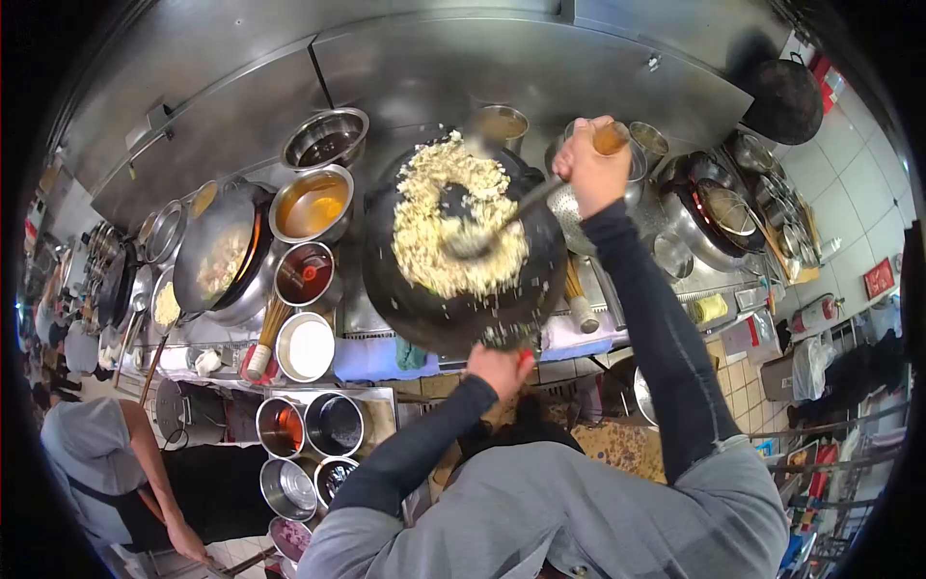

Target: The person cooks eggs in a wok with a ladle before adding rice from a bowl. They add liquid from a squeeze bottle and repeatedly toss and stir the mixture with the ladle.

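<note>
My right hand [595, 164] is wrapped round the wooden-ended handle of a long metal ladle [516, 214], whose blurred head lies in the food. Below the wok, my left hand [499, 371] is closed at its near rim on a handle or cloth with a bit of red showing. The big dark wok [424, 314] is tilted toward me. Inside it, fried rice with pale yellow bits [458, 227] forms a ring, and loose grains are in the air near the front rim.
Left of the wok are bowls of orange liquid [312, 205] and red sauce [305, 274], and a white container [305, 346]. Another wok [220, 253] holds food farther left. A co-worker [96, 473] stands at lower left. On the right is a wok with a strainer [728, 210].
</note>
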Tool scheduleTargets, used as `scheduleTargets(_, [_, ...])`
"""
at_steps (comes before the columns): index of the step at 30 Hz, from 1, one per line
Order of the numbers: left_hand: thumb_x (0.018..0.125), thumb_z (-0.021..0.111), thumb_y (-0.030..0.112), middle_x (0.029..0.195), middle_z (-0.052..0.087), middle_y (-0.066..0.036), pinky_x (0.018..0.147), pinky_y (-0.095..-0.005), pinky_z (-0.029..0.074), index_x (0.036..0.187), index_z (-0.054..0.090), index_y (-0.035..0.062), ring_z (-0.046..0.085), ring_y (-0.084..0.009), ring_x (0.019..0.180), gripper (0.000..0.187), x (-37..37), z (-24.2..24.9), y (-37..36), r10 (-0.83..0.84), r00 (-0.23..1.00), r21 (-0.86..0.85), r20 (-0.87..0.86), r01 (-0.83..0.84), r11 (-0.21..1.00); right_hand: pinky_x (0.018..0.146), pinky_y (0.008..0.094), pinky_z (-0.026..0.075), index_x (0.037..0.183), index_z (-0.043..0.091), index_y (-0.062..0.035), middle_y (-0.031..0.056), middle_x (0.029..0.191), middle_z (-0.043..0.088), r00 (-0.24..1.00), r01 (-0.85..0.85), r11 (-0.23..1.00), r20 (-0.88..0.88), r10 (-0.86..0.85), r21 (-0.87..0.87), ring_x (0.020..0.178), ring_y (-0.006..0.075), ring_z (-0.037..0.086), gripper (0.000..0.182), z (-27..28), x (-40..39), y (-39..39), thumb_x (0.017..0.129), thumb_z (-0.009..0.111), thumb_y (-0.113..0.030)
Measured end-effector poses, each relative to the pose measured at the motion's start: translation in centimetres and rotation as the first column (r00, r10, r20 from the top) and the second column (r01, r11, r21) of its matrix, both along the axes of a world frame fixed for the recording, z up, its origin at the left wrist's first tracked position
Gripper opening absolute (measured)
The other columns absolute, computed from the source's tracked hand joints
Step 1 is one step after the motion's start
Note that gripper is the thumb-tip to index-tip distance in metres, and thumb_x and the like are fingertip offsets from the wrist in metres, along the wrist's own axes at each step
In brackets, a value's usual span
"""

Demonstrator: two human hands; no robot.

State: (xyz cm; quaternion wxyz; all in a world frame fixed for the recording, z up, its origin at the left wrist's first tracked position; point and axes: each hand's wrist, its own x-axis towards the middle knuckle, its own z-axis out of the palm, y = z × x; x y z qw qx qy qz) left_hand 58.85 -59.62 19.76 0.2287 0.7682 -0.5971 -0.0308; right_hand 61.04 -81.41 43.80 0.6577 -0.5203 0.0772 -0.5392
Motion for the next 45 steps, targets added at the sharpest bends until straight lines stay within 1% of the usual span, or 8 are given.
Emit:
scheduleTargets(5, [0.088, 0.053, 0.047, 0.052, 0.059, -0.01, 0.051, -0.0402, 0.045, 0.067, 0.066, 0.0095, 0.058, -0.028, 0.044, 0.045, 4.9, 13.5, -2.9, 0.025, 0.999, -0.014, -0.042, -0.026, 1.0, 0.037, 0.0246, 0.033, 0.078, 0.044, -0.0098, -0.0027, 0.053, 0.041, 1.0, -0.017, 0.999, -0.002, 0.017, -0.033, 0.039, 0.0071, 0.037, 0.019, 7.3, -4.1, 1.7, 0.091, 0.057, -0.008])
scheduleTargets(12, [0.091, 0.044, 0.049, 0.06, 0.063, -0.012, 0.072, -0.0443, 0.044, 0.068, 0.066, 0.0118, 0.064, -0.028, 0.06, 0.049, 1.6, -1.6, -1.8, 0.056, 0.997, 0.092, 0.049, -0.06, 0.994, 0.039, 0.0289, 0.039, 0.083, 0.037, -0.0084, 0.0026, 0.052, 0.043, 0.972, 0.218, 0.969, 0.116, -0.205, -0.115, 0.039, 0.0123, 0.044, 0.019, -3.3, 1.0, 0.9, 0.093, 0.053, -0.005])
scheduleTargets(18, [0.091, 0.045, 0.053, 0.052, 0.057, -0.014, 0.047, -0.0414, 0.049, 0.064, 0.065, 0.0106, 0.058, -0.0308, 0.046, 0.054, 5.5, 13.9, -4.0, 0.025, 1.0, 0.087, -0.019, -0.023, 0.996, 0.036, 0.027, 0.037, 0.082, 0.041, -0.0084, 0.001, 0.055, 0.046, 1.0, -0.01, 0.998, 0.014, 0.011, -0.057, 0.042, 0.009, 0.045, 0.019, 5.0, -4.2, 0.7, 0.091, 0.057, -0.007])
scheduleTargets(20, [0.09, 0.048, 0.054, 0.05, 0.057, -0.011, 0.046, -0.0409, 0.044, 0.064, 0.062, 0.0113, 0.054, -0.0268, 0.041, 0.052, 8.5, 8.9, -6.9, 0.039, 0.976, -0.216, 0.215, 0.009, 0.976, 0.036, 0.0274, 0.037, 0.083, 0.04, -0.0085, 0.0017, 0.056, 0.047, 0.998, 0.067, 0.997, 0.004, -0.067, -0.036, 0.042, 0.0097, 0.046, 0.019, 2.0, -1.7, 1.0, 0.09, 0.057, -0.007])
scheduleTargets(25, [0.092, 0.043, 0.049, 0.065, 0.064, -0.014, 0.079, -0.0473, 0.042, 0.07, 0.067, 0.0114, 0.063, -0.0331, 0.066, 0.049, 1.8, -0.9, -2.3, 0.097, 0.994, 0.228, -0.04, -0.086, 0.97, 0.036, 0.0276, 0.038, 0.086, 0.038, -0.0088, 0.0037, 0.054, 0.046, 0.961, 0.204, 0.974, 0.21, -0.179, -0.101, 0.041, 0.0111, 0.045, 0.017, -4.8, 0.4, 0.3, 0.091, 0.053, -0.003])
scheduleTargets(31, [0.09, 0.049, 0.05, 0.058, 0.06, -0.017, 0.053, -0.0402, 0.051, 0.069, 0.066, 0.0069, 0.062, -0.0328, 0.052, 0.051, 3.9, 15.8, -3.1, 0.008, 0.99, 0.201, -0.141, 0.021, 0.979, 0.037, 0.0245, 0.037, 0.082, 0.041, -0.0098, -0.0003, 0.054, 0.045, 1.0, 0.009, 0.997, 0.004, -0.008, -0.076, 0.041, 0.008, 0.042, 0.019, 4.9, -4.8, 2.0, 0.091, 0.057, -0.006])
scheduleTargets(37, [0.093, 0.041, 0.05, 0.058, 0.061, -0.009, 0.071, -0.0426, 0.041, 0.076, 0.064, 0.0146, 0.06, -0.0263, 0.054, 0.046, 4.5, -1.7, -5.5, 0.178, 0.976, 0.033, 0.123, -0.183, 0.983, 0.04, 0.024, 0.038, 0.083, 0.039, -0.0086, -0.0002, 0.057, 0.045, 0.972, 0.185, 0.969, 0.173, -0.157, -0.162, 0.043, 0.0092, 0.046, 0.018, -6.5, 0.9, 1.5, 0.091, 0.055, -0.003])
scheduleTargets(45, [0.092, 0.044, 0.05, 0.058, 0.061, -0.015, 0.05, -0.047, 0.049, 0.068, 0.067, 0.0114, 0.062, -0.0318, 0.054, 0.051, 6.0, 15.3, -6.1, 0.063, 0.997, 0.114, 0.044, -0.067, 0.991, 0.038, 0.0234, 0.036, 0.083, 0.041, -0.008, -0.0004, 0.057, 0.046, 0.993, 0.092, 0.994, 0.077, -0.087, -0.055, 0.041, 0.0072, 0.043, 0.02, 3.8, -3.5, 2.5, 0.091, 0.059, -0.01])
